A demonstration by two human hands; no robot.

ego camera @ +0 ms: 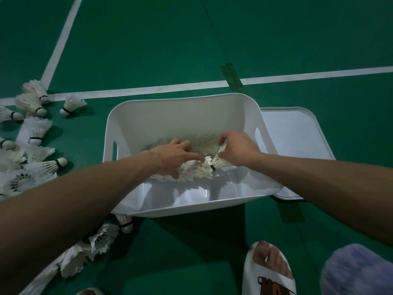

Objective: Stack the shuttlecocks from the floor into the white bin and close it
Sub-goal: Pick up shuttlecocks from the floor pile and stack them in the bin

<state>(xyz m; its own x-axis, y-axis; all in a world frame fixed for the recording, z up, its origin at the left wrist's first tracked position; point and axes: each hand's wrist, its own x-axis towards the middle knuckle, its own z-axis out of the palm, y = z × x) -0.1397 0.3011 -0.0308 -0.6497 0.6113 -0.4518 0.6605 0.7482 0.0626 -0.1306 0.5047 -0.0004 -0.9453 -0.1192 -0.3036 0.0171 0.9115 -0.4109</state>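
1. Sandal (269, 275) on your foot, nearest, on the green floor (148, 39).
2. Loose shuttlecocks (36, 133) lie heaped on the floor, left of the white bin (180, 118).
3. Your left hand (172, 159), fingers spread and nearly straight, presses on the stacked shuttlecocks (197, 171) on the bin's bottom.
4. Your right hand (238, 147), fingers curled, pinches feathers at the stack's right end.
5. Lid (297, 135) lies flat beside the bin's right edge.

The white bin (180, 116) looks smooth, glossy plastic; the shuttlecocks (197, 167) feathery, cork-tipped; the green floor (148, 50) matt.
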